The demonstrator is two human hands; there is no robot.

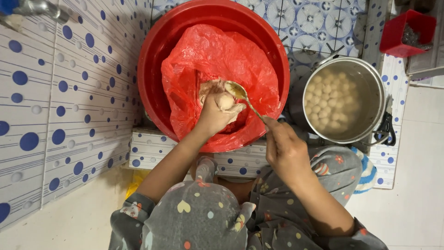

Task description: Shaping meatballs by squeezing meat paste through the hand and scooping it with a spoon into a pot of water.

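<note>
My left hand (215,115) is closed around a pale lump of paste (225,101), squeezing a round ball out at the top of the fist. It is held over a red plastic bag (203,60) that lies inside a big red basin (159,51). My right hand (284,148) grips the handle of a metal spoon (237,90), whose bowl touches the top of the lump. To the right stands a steel pot (374,88) of cloudy water with several pale round balls (330,99) floating in it.
A tiled wall with blue dots (60,106) runs along the left. The basin and pot sit on a low tiled ledge (152,150). A small red bin (407,32) is at the top right. My knees in grey patterned cloth (203,213) fill the foreground.
</note>
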